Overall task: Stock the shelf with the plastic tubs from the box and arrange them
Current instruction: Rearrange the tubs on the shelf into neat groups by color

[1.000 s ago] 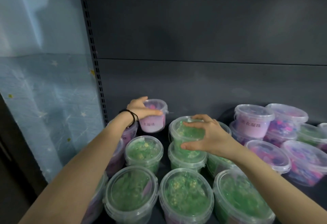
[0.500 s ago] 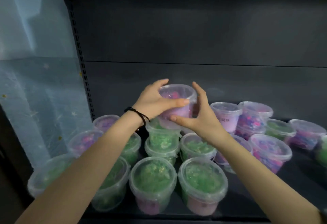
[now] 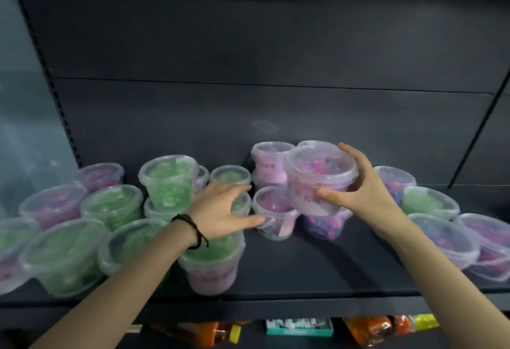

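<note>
Right hand point(image 3: 364, 191) is clamped on a clear lidded tub of pink and purple beads point(image 3: 317, 175), thumb on the label side and fingers wrapped over the far rim. The tub is tilted a little towards us. It sits over a blue-pink bead tub point(image 3: 323, 227) just under the hand; we can't tell if the two touch.

Left hand point(image 3: 220, 210) holds nothing. Its fingers are spread flat over a green-filled tub point(image 3: 240, 202), and the thumb tip is at, maybe touching, a small pink tub point(image 3: 271, 210) that stands between the two hands.

Beyond the left hand two green tubs point(image 3: 168, 180) are stacked. More green tubs sit out to its left, and more purple ones to the right of the right hand, all on the dark shelf point(image 3: 303, 266).

Handling, our guess: thin smooth plastic whose wall gives under a squeeze, moderate weight from the bead fill, a bit slippery. Best hold is round the body just below the rim lip, thumb opposite fingers, as it is held now. We wouldn't lift by the lid alone, since it may pop off. The stacked tubs look easy to knock over.
</note>
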`<state>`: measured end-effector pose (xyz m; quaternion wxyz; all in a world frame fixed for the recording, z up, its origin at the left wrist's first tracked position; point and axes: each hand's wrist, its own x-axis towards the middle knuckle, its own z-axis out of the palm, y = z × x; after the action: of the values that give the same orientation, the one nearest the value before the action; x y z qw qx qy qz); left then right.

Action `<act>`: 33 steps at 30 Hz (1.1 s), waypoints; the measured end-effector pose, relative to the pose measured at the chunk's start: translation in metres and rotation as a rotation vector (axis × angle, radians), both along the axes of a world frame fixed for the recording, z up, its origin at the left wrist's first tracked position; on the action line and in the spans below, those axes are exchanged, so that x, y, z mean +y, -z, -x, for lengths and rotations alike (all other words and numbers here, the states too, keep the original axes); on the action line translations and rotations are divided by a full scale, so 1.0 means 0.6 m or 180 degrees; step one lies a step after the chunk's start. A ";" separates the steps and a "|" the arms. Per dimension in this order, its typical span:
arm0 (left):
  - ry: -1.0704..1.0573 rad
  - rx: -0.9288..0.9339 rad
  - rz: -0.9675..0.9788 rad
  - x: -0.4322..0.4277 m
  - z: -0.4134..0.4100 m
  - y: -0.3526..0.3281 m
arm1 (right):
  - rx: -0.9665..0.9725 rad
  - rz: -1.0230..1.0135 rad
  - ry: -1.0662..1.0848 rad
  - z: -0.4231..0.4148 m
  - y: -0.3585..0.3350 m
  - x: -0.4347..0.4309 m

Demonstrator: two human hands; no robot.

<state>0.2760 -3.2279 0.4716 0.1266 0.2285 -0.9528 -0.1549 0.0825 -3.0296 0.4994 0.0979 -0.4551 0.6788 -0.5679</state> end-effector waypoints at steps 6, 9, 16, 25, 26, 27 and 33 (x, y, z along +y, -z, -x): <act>-0.0662 -0.0887 0.0432 0.011 -0.021 0.072 | 0.0029 -0.0344 -0.0497 0.022 0.096 0.057; -0.0757 -0.0805 0.0415 0.007 -0.026 0.078 | -0.0043 -0.0560 -0.0801 0.014 0.145 0.044; -0.0759 -0.0617 0.0415 0.012 -0.030 0.075 | 0.0174 -0.0919 -0.1076 0.018 0.190 0.015; -0.0661 -0.0393 0.0224 0.004 -0.034 0.077 | 0.1321 -0.1961 -0.1234 0.063 0.100 -0.003; -0.0666 -0.0298 0.0178 0.002 -0.035 0.078 | 0.1190 -0.1723 -0.1132 0.072 0.079 -0.013; -0.0687 -0.0205 0.0131 0.001 -0.036 0.079 | 0.1115 -0.1470 -0.1009 0.080 0.064 -0.031; -0.0559 -0.0306 0.0024 -0.008 -0.057 0.068 | 0.1568 -0.2162 -0.1551 0.071 0.047 -0.167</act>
<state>0.3100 -3.2325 0.4309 0.0947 0.3179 -0.9346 -0.1285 0.0397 -3.1297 0.4711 0.2075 -0.6640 0.7024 -0.1502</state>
